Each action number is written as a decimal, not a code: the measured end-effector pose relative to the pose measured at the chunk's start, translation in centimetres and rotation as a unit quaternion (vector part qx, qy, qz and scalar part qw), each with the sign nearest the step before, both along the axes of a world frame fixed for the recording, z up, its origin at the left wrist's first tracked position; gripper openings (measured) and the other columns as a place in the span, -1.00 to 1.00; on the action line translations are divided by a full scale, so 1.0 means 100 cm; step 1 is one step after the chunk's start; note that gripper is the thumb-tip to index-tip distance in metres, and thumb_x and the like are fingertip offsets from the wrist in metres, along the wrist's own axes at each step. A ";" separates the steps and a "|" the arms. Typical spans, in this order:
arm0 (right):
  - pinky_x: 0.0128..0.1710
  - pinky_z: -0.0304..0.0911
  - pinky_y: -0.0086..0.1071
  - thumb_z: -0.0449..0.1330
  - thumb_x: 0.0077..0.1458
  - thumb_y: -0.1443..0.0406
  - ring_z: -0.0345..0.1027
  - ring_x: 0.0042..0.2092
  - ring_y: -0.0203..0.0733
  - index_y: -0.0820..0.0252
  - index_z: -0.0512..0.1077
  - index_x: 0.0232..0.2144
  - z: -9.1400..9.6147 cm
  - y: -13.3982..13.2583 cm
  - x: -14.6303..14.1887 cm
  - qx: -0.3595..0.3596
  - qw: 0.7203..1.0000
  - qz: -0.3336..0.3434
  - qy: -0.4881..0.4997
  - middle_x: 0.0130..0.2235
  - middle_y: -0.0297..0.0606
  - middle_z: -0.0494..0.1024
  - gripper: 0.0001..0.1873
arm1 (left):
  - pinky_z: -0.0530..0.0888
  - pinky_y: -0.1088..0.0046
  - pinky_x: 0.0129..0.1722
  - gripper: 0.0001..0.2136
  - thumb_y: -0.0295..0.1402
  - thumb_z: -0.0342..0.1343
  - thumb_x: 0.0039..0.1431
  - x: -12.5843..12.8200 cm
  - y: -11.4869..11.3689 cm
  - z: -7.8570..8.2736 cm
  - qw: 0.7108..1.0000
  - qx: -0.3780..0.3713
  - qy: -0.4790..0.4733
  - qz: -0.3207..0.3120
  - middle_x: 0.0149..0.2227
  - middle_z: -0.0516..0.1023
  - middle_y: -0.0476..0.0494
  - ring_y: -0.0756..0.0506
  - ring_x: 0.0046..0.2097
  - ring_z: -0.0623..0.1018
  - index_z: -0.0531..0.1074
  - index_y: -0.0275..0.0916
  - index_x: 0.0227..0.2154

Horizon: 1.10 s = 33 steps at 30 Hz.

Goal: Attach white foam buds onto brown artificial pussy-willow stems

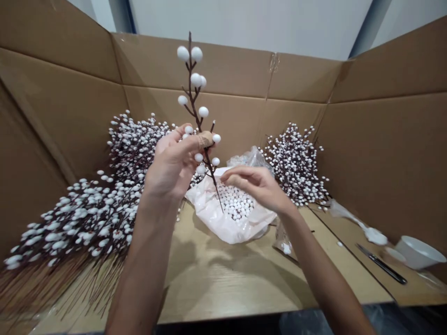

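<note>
My left hand [174, 163] grips a dark brown artificial stem [195, 97] topped with round white foam berries, holding it upright with a slight tilt. My right hand [254, 184] hovers close to the stem's lower end, above a crumpled pale plastic bag [216, 209]. Its fingers curl inward, and I cannot tell whether they hold something small. Many loose white foam balls [233, 202] lie in the bag. A large bundle of berry stems [84, 223] spreads out at the left, and a smaller bundle [296, 165] stands behind my right hand.
Tall cardboard panels [226, 70] wall the back and sides of the wooden table [223, 279]. At the right lie a dark-handled knife [382, 264], a white bowl [417, 252] and a scrap of white plastic [373, 235].
</note>
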State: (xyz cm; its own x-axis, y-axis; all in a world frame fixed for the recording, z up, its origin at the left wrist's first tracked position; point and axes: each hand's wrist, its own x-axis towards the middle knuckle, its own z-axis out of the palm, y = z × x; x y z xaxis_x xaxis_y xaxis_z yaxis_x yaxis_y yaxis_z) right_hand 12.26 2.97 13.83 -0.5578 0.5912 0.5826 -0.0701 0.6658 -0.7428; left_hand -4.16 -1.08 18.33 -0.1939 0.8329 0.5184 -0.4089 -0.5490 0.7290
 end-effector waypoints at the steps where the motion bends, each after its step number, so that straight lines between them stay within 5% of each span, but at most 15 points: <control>1: -0.19 0.38 -0.37 0.16 0.09 0.19 0.44 -0.22 -0.29 0.21 0.51 -0.36 -0.002 0.007 0.008 -0.031 1.000 -0.004 0.002 -0.29 -0.24 0.56 -0.79 | 0.48 0.51 -0.38 -0.78 -0.51 0.30 -0.21 -0.001 0.000 0.000 1.000 -0.003 0.009 0.005 -0.52 0.55 0.03 -0.10 -0.29 0.59 0.37 -0.17 -0.51; 3: -0.21 0.37 -0.36 0.12 0.12 0.16 0.44 -0.27 -0.29 0.25 0.50 -0.40 -0.013 0.024 0.021 -0.065 0.996 -0.057 -0.006 -0.35 -0.24 0.56 -0.73 | 0.48 0.50 -0.41 -0.79 -0.52 0.29 -0.20 -0.001 0.000 0.000 1.000 0.000 0.022 0.007 -0.53 0.55 0.02 -0.10 -0.30 0.59 0.36 -0.18 -0.53; 6: -0.36 0.34 -0.39 0.14 0.09 0.22 0.41 -0.37 -0.29 0.31 0.50 -0.42 -0.041 0.048 0.026 -0.047 0.979 -0.133 -0.144 -0.40 -0.21 0.55 -0.75 | 0.42 0.58 -0.53 -0.79 -0.55 0.26 -0.17 0.003 -0.002 -0.001 1.000 0.002 0.030 -0.006 -0.57 0.54 0.05 -0.04 -0.38 0.58 0.35 -0.19 -0.50; 10: -0.43 0.25 -0.48 0.16 -0.09 0.50 0.38 -0.43 -0.32 0.31 0.50 -0.51 -0.081 0.070 0.014 -0.018 0.946 -0.170 -0.274 -0.45 -0.27 0.56 -0.88 | 0.42 0.58 -0.49 -0.70 -0.53 0.32 -0.23 0.009 -0.004 -0.003 0.999 -0.008 0.029 -0.026 -0.55 0.54 0.02 -0.07 -0.35 0.58 0.36 -0.22 -0.40; 14: -0.53 0.18 -0.53 0.13 -0.14 0.54 0.35 -0.50 -0.34 0.32 0.50 -0.49 -0.102 0.085 0.005 -0.035 0.933 -0.190 -0.304 -0.48 -0.28 0.55 -0.83 | 0.45 0.57 -0.46 -0.74 -0.53 0.31 -0.20 0.012 -0.005 -0.005 0.998 0.013 0.038 -0.042 -0.52 0.54 -0.01 -0.04 -0.39 0.57 0.37 -0.26 -0.42; 19: -0.46 0.19 -0.54 0.14 -0.16 0.53 0.36 -0.43 -0.33 0.31 0.51 -0.44 -0.112 0.094 -0.002 -0.022 0.926 -0.171 -0.335 -0.42 -0.28 0.57 -0.80 | 0.50 0.52 -0.46 -0.74 -0.55 0.30 -0.20 0.012 -0.005 -0.004 0.998 0.008 0.043 -0.056 -0.51 0.54 -0.02 -0.07 -0.40 0.57 0.36 -0.22 -0.43; 27: -0.50 0.07 -0.52 0.20 -0.29 0.55 0.22 -0.51 -0.36 0.32 0.47 -0.59 -0.119 0.098 -0.013 0.010 0.927 -0.129 -0.353 -0.59 -0.40 0.45 -0.87 | 0.45 0.51 -0.47 -0.69 -0.56 0.28 -0.23 0.017 -0.007 -0.002 0.996 -0.023 0.051 -0.067 -0.51 0.53 -0.03 -0.05 -0.43 0.54 0.36 -0.23 -0.37; 33: -0.44 0.17 -0.46 0.25 -0.24 0.46 0.28 -0.46 -0.31 0.32 0.41 -0.54 -0.109 0.094 -0.003 0.001 0.948 -0.141 -0.286 -0.51 -0.31 0.46 -0.90 | 0.35 0.56 -0.54 -0.65 -0.58 0.25 -0.23 0.016 -0.007 -0.002 0.996 -0.023 0.056 -0.062 -0.53 0.52 -0.02 -0.01 -0.47 0.50 0.32 -0.25 -0.32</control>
State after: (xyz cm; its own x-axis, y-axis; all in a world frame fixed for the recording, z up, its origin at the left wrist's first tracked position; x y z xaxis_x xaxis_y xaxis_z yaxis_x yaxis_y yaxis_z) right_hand 12.00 12.33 2.91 -0.6033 0.7626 0.2335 0.5249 0.6001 -0.6036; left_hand -2.53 -1.79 18.14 -0.0313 0.8704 0.4914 -0.3862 -0.4640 0.7973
